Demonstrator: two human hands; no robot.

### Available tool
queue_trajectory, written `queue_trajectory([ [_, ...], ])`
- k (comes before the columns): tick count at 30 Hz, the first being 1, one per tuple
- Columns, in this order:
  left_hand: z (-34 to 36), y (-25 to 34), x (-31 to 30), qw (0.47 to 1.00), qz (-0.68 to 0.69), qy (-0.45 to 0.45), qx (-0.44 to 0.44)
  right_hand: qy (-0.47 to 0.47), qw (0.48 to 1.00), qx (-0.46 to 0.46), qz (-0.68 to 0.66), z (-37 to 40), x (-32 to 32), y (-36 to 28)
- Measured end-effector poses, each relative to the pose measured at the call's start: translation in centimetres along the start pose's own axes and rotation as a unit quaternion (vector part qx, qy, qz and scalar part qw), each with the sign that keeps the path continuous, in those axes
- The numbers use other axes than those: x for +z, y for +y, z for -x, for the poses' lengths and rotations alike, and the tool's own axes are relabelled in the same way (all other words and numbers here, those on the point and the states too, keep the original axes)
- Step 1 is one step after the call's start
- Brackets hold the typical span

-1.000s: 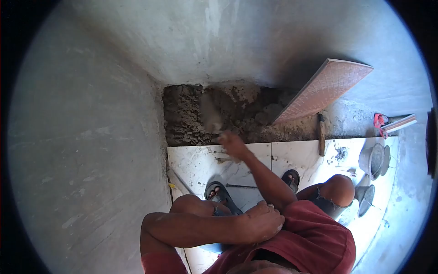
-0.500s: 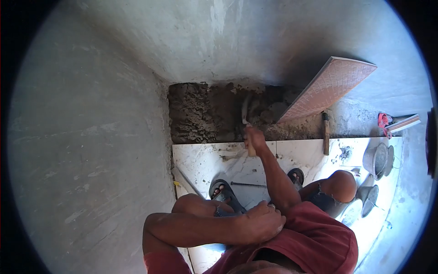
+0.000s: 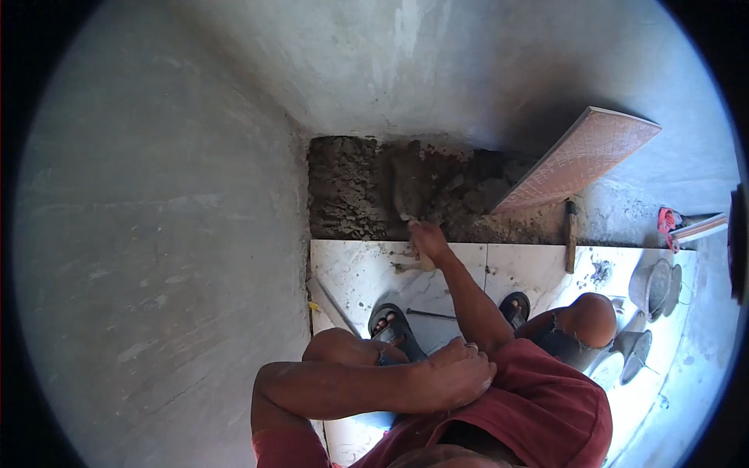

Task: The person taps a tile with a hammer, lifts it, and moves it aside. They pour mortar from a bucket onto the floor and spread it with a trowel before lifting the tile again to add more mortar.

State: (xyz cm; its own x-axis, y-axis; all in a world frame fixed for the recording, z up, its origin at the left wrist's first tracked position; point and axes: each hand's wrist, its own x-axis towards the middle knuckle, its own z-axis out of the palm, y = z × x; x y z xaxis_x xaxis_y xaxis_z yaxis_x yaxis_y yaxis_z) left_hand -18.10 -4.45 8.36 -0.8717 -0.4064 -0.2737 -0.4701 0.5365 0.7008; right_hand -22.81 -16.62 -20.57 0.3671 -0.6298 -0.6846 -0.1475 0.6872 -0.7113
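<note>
My right hand (image 3: pixel 428 240) is closed round the handle of a trowel (image 3: pixel 406 191). The trowel's blade lies against the wet, dark mortar (image 3: pixel 343 187) in the strip between the wall and the laid tiles. My left hand (image 3: pixel 456 376) is curled closed in front of my red shirt, close to my right arm, with a ring on one finger. Its palm side is hidden, so I cannot see whether anything is in it. A large tile (image 3: pixel 577 160) leans on the wall to the right, its pinkish back showing.
White laid tiles (image 3: pixel 367 273) lie under my sandalled feet. A hammer (image 3: pixel 571 238) rests across their edge. Buckets (image 3: pixel 647 285) stand at the right, near a red object (image 3: pixel 668 226) and a tile piece (image 3: pixel 700 227). A dark rod (image 3: pixel 431 315) lies between my feet; a straight bar (image 3: pixel 335 304) lies left.
The trowel blade has moved left over the mortar and looks turned flatter. My left hand stays curled in place. The whole view has shifted slightly.
</note>
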Motion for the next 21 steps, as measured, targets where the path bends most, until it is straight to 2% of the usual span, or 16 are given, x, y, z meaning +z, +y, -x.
queue_trajectory([
  [1,0.2,0.1,-0.2,1.0,0.003,0.0,0.0,-0.004,1.0,0.003,0.002,0.3,-0.3,0.0],
  [3,0.6,0.0,-0.2,1.0,0.007,0.002,-0.002,0.036,0.991,0.024,-0.127,0.8,-0.8,0.0],
  [4,0.9,0.0,-0.1,1.0,0.009,-0.002,0.004,0.035,0.991,0.026,-0.127,0.8,-1.1,0.3],
  [6,1.1,-0.1,-0.1,1.0,0.006,-0.003,0.012,0.045,0.962,0.001,-0.27,0.3,-1.9,0.4],
  [7,1.2,-0.2,0.0,1.0,0.003,-0.004,0.016,0.046,0.962,-0.001,-0.269,0.6,-1.6,0.1],
  [9,1.1,-0.2,0.0,1.0,0.002,-0.005,0.022,0.072,0.994,-0.021,-0.08,1.5,-0.5,0.1],
  [11,1.0,0.1,-0.3,0.999,0.015,-0.038,0.024,0.011,0.998,-0.059,0.031,1.7,2.2,1.1],
  [13,0.6,-0.1,0.2,0.999,0.013,-0.024,0.028,-0.037,0.996,-0.004,0.081,1.9,5.3,1.1],
  [17,0.5,0.0,0.4,1.0,-0.004,0.017,0.013,-0.034,0.995,0.004,0.097,1.0,5.5,1.1],
  [19,0.6,0.2,0.1,1.0,-0.004,0.004,0.021,0.136,0.99,-0.031,0.004,0.8,2.8,1.1],
  [21,0.6,0.4,-0.2,0.999,-0.006,-0.012,0.03,0.168,0.972,-0.162,0.027,1.2,-0.3,1.8],
])
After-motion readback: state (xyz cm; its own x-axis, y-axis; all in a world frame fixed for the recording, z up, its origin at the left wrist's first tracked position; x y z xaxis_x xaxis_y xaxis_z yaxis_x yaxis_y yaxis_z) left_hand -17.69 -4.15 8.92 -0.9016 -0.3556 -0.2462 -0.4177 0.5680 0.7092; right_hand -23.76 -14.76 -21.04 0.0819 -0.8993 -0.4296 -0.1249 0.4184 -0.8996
